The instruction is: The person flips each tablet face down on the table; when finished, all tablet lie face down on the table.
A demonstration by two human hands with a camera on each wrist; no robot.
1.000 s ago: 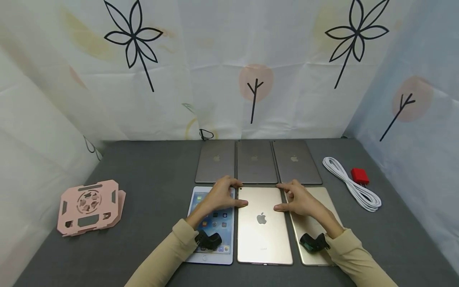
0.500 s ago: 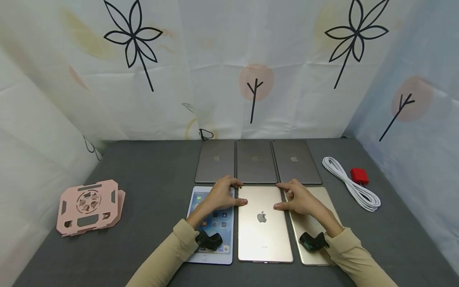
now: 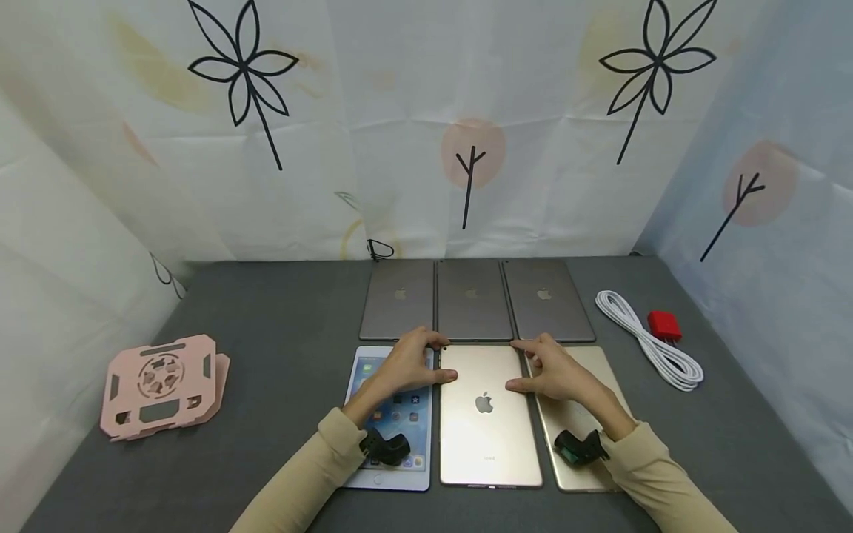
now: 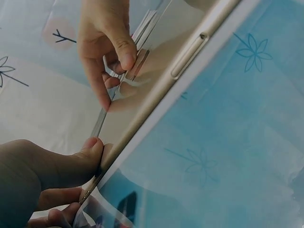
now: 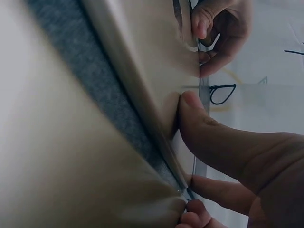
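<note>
In the head view a gold tablet (image 3: 489, 444) lies back side up in the middle of the near row. My left hand (image 3: 416, 363) grips its far left corner, thumb on the back and fingers at the far edge. At the far right corner my right hand (image 3: 549, 368) holds it the same way; the right wrist view shows that thumb (image 5: 194, 111) pressed on the metal. A white-framed tablet (image 3: 393, 480), its screen lit, lies under my left forearm. Beneath my right wrist is another gold tablet (image 3: 566, 437), partly covered.
Behind the near row lie three dark grey tablets (image 3: 472, 314), backs up. A coiled white cable (image 3: 649, 344) and a red charger plug (image 3: 663, 326) are at the right. Pink folded stand-like plates (image 3: 149, 389) lie at the left on the grey table (image 3: 286, 311).
The middle gold tablet has slid very slightly away, toward the dark grey row. Both hands keep their places at its far corners. The head view has shifted a little.
</note>
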